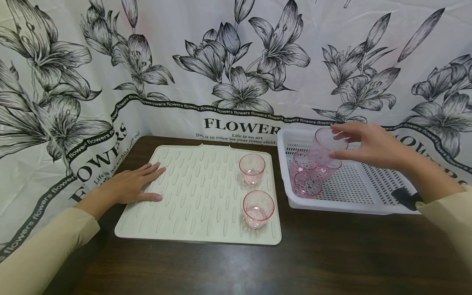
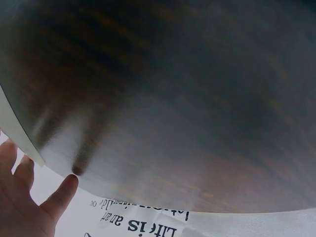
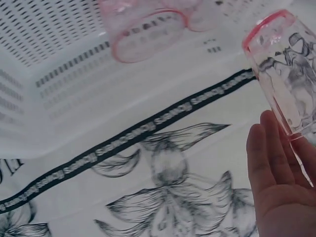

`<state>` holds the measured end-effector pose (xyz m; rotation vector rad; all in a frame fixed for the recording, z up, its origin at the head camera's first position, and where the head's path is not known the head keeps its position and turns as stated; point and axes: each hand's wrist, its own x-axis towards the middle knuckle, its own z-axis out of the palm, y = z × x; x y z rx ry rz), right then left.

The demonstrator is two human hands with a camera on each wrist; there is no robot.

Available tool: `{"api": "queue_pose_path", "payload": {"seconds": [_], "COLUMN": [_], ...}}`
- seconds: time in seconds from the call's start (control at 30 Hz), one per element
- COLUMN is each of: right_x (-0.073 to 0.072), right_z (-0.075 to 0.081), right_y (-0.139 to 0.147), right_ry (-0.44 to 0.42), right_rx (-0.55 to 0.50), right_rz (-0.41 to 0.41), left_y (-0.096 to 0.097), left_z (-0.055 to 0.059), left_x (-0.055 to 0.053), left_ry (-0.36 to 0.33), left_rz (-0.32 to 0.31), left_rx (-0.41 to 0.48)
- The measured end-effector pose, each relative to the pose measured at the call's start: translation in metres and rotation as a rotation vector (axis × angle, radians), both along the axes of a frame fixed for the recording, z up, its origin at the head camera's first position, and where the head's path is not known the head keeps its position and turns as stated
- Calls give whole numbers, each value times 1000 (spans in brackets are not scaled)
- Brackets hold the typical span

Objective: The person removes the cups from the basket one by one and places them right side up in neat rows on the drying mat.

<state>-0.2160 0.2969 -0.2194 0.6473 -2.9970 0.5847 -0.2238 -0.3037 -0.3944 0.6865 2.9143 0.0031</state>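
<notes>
My right hand (image 1: 376, 145) grips a clear glass with a pink rim (image 1: 322, 149) above the left part of the white basket (image 1: 343, 207). In the right wrist view the held glass (image 3: 284, 74) is tilted beside the fingers. Under it, several similar pink-rimmed glasses (image 1: 307, 185) stand in the basket, partly overlapped by the held one. Two more, a back glass (image 1: 252, 170) and a front glass (image 1: 258, 209), stand upright along the right side of the cream ridged mat (image 1: 199, 196). My left hand (image 1: 134, 186) rests on the mat's left edge, fingers spread and holding nothing.
Mat and basket sit side by side on a dark wooden table (image 1: 236, 266), a narrow strip of wood between them. Behind and left hangs a white cloth (image 1: 158, 119) with black flower prints and lettering. The basket has raised perforated walls.
</notes>
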Motion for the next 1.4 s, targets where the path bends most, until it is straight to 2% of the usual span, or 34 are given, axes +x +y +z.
{"api": "queue_pose_path", "payload": {"seconds": [0.3,0.6,0.83,0.93,1.13,1.4], "right_x": [-2,-6,-9,-8,-4,1], "right_z": [9,7,1,-2,-8,-29], "right_y": [-36,-75,-109,-124,-153,-184], "right_ry": [-22,-18,-21,-23,-40,-74], "right_rx": [-39,-79,-88,-76,-37,10], "right_rz": [52,157,261,290,409,503], "left_y": [-1,-2,-2,-1,-1,0], "left_z": [-2,-4,-3,-3,-2,-1], "left_x": [0,-1,0,0,-1,-1], "left_ry": [-4,-12,-6,-5,-3,-8], "left_rz": [0,7,7,2,-4,-2], "left_rx": [-2,-4,-7,1,1,-3]}}
